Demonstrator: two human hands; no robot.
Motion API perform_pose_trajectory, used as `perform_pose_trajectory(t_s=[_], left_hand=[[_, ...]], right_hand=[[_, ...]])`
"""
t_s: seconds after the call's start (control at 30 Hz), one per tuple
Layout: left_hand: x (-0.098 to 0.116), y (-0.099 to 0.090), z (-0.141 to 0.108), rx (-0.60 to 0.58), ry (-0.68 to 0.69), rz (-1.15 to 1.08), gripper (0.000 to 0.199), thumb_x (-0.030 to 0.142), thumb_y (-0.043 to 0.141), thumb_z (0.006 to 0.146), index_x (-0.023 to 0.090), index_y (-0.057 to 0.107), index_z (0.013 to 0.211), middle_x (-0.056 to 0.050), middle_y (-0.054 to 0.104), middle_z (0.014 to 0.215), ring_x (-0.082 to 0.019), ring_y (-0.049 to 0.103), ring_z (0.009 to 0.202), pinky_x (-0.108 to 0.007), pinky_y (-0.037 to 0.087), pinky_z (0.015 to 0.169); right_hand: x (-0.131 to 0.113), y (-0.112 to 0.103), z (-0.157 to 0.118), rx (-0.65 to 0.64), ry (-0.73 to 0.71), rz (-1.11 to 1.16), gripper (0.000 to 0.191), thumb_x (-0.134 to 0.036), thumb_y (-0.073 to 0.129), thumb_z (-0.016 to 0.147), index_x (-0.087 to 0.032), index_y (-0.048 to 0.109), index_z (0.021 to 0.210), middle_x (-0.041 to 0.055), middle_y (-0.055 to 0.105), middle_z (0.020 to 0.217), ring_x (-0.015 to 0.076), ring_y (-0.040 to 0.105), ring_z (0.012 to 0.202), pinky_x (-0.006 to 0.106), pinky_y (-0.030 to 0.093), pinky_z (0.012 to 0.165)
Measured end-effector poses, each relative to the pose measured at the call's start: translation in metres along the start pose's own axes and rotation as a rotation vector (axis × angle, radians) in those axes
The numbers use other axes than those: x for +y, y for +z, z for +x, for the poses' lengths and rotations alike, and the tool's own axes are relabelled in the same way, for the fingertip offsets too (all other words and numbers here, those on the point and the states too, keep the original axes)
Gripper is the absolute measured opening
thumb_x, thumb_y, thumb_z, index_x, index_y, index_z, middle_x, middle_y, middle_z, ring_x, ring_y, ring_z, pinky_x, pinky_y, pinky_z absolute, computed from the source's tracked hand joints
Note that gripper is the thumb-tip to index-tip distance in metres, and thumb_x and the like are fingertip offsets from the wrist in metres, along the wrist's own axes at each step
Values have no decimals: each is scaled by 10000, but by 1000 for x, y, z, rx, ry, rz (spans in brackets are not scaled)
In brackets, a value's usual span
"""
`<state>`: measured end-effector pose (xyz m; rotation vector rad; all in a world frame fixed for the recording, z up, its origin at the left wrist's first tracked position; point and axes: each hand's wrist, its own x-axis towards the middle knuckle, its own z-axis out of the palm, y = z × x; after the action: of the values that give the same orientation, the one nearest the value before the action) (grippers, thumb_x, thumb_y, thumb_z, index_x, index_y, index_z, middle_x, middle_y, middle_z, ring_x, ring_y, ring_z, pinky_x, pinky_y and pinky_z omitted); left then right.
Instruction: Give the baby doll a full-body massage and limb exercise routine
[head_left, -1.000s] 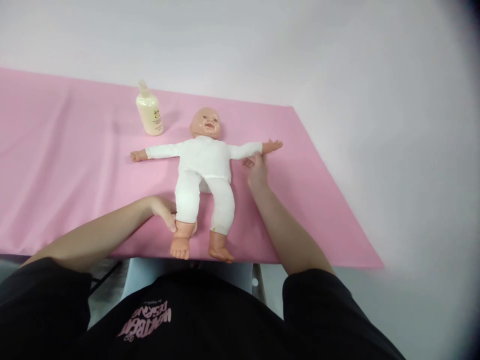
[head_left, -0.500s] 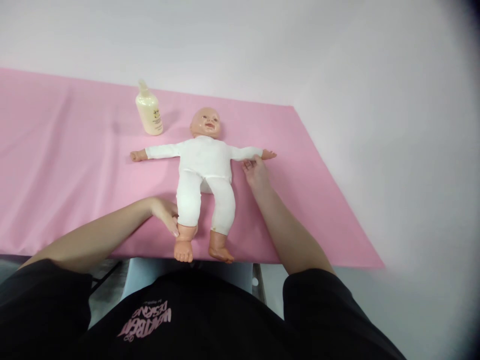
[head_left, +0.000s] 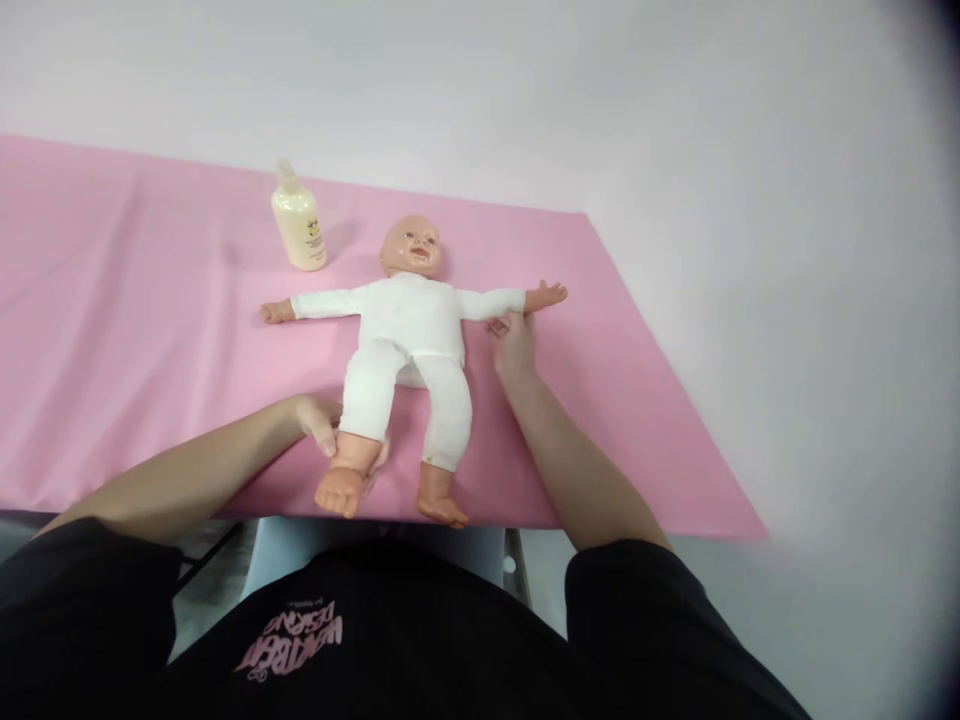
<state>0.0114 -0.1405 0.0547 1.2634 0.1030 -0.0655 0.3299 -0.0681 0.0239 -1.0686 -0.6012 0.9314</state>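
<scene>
A baby doll (head_left: 409, 315) with a white cloth body lies face up on the pink cloth, its arms spread wide and its feet toward me. My left hand (head_left: 322, 424) is wrapped round the lower leg on the left, thumb on top and fingers showing beyond the ankle. That leg is angled out to the left. My right hand (head_left: 514, 340) grips the doll's arm on the right near the wrist, its fingers partly under the sleeve.
A cream pump bottle (head_left: 301, 228) stands left of the doll's head. The pink cloth (head_left: 150, 300) covers the table, whose near edge runs in front of my body. A pale surface lies beyond it.
The doll's left-side leg has swung outward to the left with my left hand round it. The doll's hand on the right has turned and reaches slightly farther right and up.
</scene>
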Motion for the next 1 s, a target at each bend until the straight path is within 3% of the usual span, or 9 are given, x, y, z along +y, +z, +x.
perform_pose_trajectory(t_s=[0.13,0.17,0.33,0.47,0.53,0.73,1.0], left_hand=[[-6,0,2,-73,70,-123,640,810,782,473,233,632,706,-91,663,574,-334,700,718,-545,607,801],[-6,1,3,-37,80,-151,632,820,740,490,239,587,687,-70,649,560,-297,672,687,-529,596,807],[1,5,13,406,290,-351,605,807,663,628,225,507,682,7,479,512,-196,517,612,-431,546,765],[5,8,23,551,364,-457,557,735,723,707,194,591,732,14,461,566,-181,499,605,-363,526,710],[4,8,25,591,351,-494,533,717,694,757,189,617,749,7,471,578,-188,520,609,-363,540,708],[0,5,25,633,311,-554,558,702,568,888,168,658,751,-19,519,586,-188,545,589,-359,544,685],[4,10,24,632,336,-484,514,631,714,774,116,715,789,-30,541,608,-188,518,611,-360,483,699]], right_hand=[[-2,0,-8,-184,-335,-246,667,-441,615,911,-394,400,1541,45,581,1471,165,695,1065,293,638,799],[-1,0,-10,-225,-403,-289,680,-498,626,917,-381,405,1550,63,550,1517,190,684,1133,313,641,817],[10,4,-20,-467,-488,-414,613,-625,624,944,-301,529,1456,111,649,1389,241,707,1092,430,639,956],[11,6,-25,-672,-649,-589,459,-576,605,978,-283,654,1328,111,670,1410,284,616,1350,528,485,1223],[8,6,-26,-693,-694,-647,435,-556,570,1002,-281,669,1324,117,667,1429,287,589,1394,542,452,1253],[8,4,-23,-696,-727,-687,449,-555,526,1027,-287,659,1361,124,656,1450,282,599,1385,531,514,1193],[11,3,-21,-703,-787,-691,445,-547,517,1041,-293,649,1382,115,669,1438,289,602,1393,533,482,1238]])
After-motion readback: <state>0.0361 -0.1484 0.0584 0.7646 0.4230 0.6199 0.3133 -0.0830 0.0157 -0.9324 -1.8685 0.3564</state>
